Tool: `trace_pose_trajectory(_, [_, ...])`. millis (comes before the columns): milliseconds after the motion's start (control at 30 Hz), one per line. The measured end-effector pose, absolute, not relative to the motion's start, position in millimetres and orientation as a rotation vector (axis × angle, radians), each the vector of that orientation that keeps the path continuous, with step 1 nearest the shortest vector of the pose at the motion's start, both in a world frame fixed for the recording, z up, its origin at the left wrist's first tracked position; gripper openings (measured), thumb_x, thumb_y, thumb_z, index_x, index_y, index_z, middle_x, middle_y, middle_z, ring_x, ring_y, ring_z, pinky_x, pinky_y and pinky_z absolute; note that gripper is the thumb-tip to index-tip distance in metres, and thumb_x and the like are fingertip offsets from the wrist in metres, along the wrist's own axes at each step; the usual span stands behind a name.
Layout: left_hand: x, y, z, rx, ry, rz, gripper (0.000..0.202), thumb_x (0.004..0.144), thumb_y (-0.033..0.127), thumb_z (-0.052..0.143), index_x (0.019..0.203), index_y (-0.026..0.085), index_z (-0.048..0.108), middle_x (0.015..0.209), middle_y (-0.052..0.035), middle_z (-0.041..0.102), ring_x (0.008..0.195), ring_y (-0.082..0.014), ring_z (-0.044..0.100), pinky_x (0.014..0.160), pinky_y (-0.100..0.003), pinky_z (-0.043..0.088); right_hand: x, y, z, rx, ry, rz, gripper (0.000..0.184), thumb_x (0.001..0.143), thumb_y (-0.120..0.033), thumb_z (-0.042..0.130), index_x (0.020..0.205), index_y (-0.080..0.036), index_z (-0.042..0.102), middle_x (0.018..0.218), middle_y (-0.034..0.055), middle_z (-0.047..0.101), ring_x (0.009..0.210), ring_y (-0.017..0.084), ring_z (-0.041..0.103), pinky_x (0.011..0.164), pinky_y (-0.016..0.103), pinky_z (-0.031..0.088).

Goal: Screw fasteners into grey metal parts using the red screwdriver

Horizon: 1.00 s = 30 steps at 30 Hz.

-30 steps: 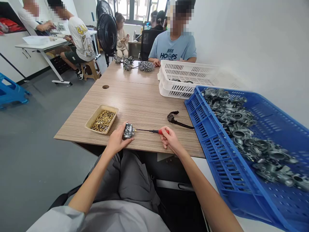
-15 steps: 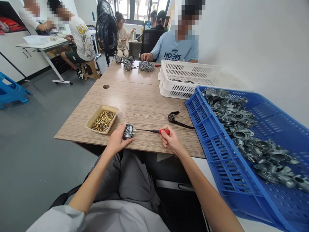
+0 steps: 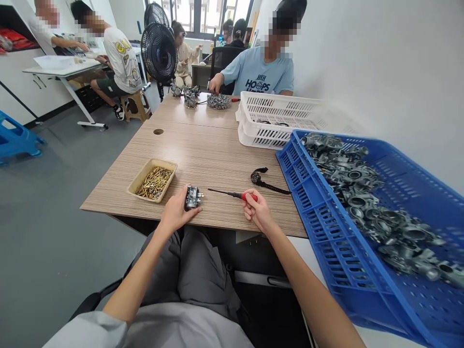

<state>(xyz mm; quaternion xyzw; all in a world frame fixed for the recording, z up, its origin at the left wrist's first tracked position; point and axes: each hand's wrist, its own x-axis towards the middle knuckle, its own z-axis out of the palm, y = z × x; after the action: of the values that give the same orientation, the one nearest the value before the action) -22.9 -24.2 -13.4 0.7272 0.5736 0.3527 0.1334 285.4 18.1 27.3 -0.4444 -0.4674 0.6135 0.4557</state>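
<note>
Near the table's front edge, my left hand (image 3: 177,209) grips a small grey metal carburetor (image 3: 193,197) from its left side. A brass piece (image 3: 201,195) sticks out of the carburetor's right side. My right hand (image 3: 256,210) is closed around the red handle of a screwdriver (image 3: 232,194). The thin dark shaft points left, and its tip is a short way off the brass piece, not touching it. Left of the carburetor stands a beige tray (image 3: 132,187) holding many small brass parts (image 3: 155,183).
A black wristwatch (image 3: 256,179) lies beyond my right hand. At the right stands a blue crate (image 3: 308,193) of carburetor bodies (image 3: 357,175), with a white basket (image 3: 261,137) behind it. Across the table a person in a light blue shirt (image 3: 259,72) reaches into a pile of metal parts (image 3: 219,101).
The screwdriver tip has come away from the brass piece, with the shaft now slanting up to the left. My left hand keeps its hold. The person opposite has raised a hand over the pile.
</note>
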Motion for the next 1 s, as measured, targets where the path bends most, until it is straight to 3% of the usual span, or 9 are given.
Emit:
trace_pose_trajectory(333, [-21.3,-23.5,-13.8,2.062,1.67,1.084,0.086,0.091,0.049,0.076,0.162,0.022,0.035,0.151,-0.0164,0.06,0.141,-0.0363,0.058,0.117,-0.05,0.048,288.8,18.4,27.4,-1.036,-1.197,1.555,0.045,0.079,-0.048,0.088,0.105,-0.026,0.058,0.081,-0.0025,0.063,0.056,0.009,0.046,0.051,0.023,0.046])
trace_pose_trajectory(1000, [-19.3,-25.1,-9.8,2.048,1.705,1.055,0.084,0.09,0.049,0.077,0.159,0.021,0.038,0.152,-0.0164,0.06,0.139,-0.0369,0.06,0.115,-0.05,0.051,288.0,18.3,23.6,-1.029,-1.264,1.507,0.042,0.082,-0.045,0.087,0.108,-0.026,0.059,0.086,-0.005,0.056,0.058,0.007,0.049,0.055,0.025,0.051])
